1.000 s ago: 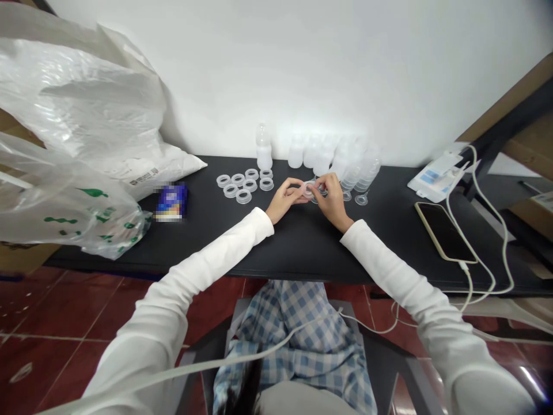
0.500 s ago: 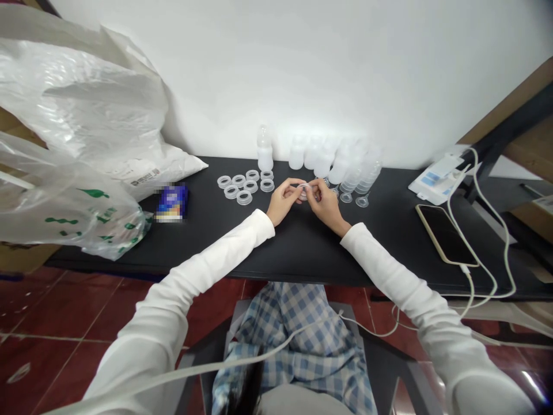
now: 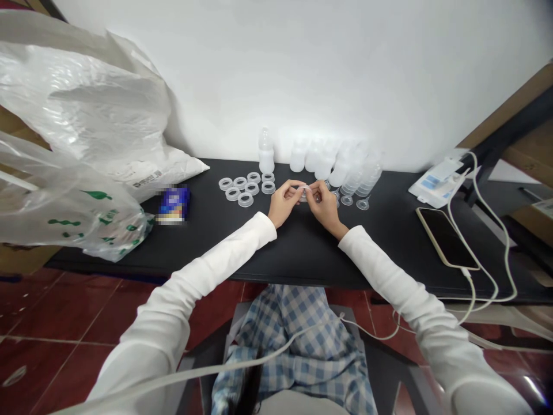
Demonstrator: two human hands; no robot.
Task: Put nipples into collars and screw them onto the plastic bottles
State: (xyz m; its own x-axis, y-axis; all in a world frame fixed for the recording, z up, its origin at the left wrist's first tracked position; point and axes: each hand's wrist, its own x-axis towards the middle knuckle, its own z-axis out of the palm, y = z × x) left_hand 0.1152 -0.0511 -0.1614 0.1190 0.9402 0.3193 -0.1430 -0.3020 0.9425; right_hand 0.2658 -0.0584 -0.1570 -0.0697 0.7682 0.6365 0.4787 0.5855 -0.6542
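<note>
Clear ring (image 3: pixel 305 193) over bench (image 3: pixel 302 253), right of loose rings (image 3: pixel 251 192). Left hand (image 3: pixel 281 203) and right hand (image 3: pixel 325 204) together, fingertips pinching it from both sides. Step, judged: two-handed fingertip working, detail hidden. Next move calls for even pressure, steady hold.

Rings (image 3: pixel 246 204) crowd the left; tabletop (image 3: pixel 306 251) between sleeves (image 3: pixel 227 248) is free.

A small indoor work corner, like a simple workshop – though it could be a room in a home. A black table (image 3: pixel 302 259) stands against a plain white wall (image 3: pixel 242 69), above red floor tiles (image 3: pixel 64 311). Grouped bottles (image 3: pixel 298 157) and matching rings (image 3: pixel 245 199) suggest batch work – as do bulky plastic bags (image 3: pixel 99 98). A plugged-in phone (image 3: pixel 447 237) lends an everyday touch.
</note>
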